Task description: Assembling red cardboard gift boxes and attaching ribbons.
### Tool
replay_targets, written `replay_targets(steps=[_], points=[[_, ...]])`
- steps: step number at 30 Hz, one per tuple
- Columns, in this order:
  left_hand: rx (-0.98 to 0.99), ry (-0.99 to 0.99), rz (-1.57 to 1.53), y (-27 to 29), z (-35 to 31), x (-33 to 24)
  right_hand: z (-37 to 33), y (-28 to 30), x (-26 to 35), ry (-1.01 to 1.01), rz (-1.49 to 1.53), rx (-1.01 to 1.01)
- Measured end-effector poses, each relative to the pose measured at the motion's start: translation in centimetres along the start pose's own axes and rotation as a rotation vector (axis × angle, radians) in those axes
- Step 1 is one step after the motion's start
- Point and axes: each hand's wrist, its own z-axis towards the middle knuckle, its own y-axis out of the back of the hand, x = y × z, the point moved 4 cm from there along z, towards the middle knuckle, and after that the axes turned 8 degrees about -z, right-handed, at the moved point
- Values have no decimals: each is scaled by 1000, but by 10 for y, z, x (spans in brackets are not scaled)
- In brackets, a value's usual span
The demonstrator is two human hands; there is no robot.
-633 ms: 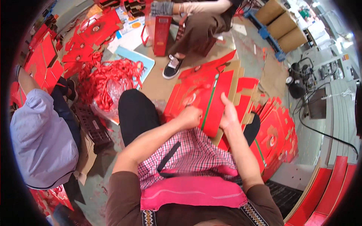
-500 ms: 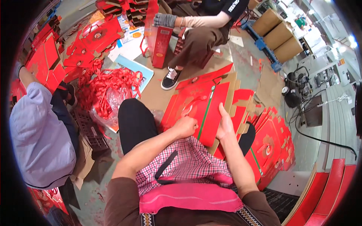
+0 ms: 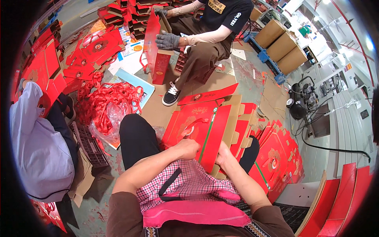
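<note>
A flattened red gift box point(image 3: 215, 136) with a green stripe lies across my lap, over other red cardboard with brown flaps. A red ribbon handle point(image 3: 202, 120) runs across its printed face near a pale round patch. My left hand point(image 3: 188, 149) rests on the face just below that patch, fingers curled closed; what is in them is hidden. At the box's near right edge, my right hand point(image 3: 223, 154) grips the panel, its fingers partly hidden behind the cardboard.
Several flat red boxes point(image 3: 272, 164) are stacked at my right. A heap of red ribbons point(image 3: 104, 104) lies front left, beside a purple crate point(image 3: 90, 144). Opposite, a gloved person holds a red box point(image 3: 160, 65); another person in a pale sleeve point(image 3: 43, 146) sits left. A black compressor point(image 3: 302, 98) stands right.
My right hand has slid nearer to me along the box edge. My left hand has shifted slightly down and left. The co-worker opposite now has both gloved hands in view on their box.
</note>
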Motion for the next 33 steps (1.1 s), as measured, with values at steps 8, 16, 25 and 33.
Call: replay_targets(steps=[8,16,25,33], points=[[-76,16,90,-11,-2,9,8,21,-20,-92,-265,-33],[-5,-72,191,-15,-10,-5,9,25,-27,-136,-329,-137],[-50,-126,234,-15,-9,-2,19,44,-36,-228,-475,-198],[-13,-88,224,-9,-10,-4,31,53,-42,-254,-503,-184]])
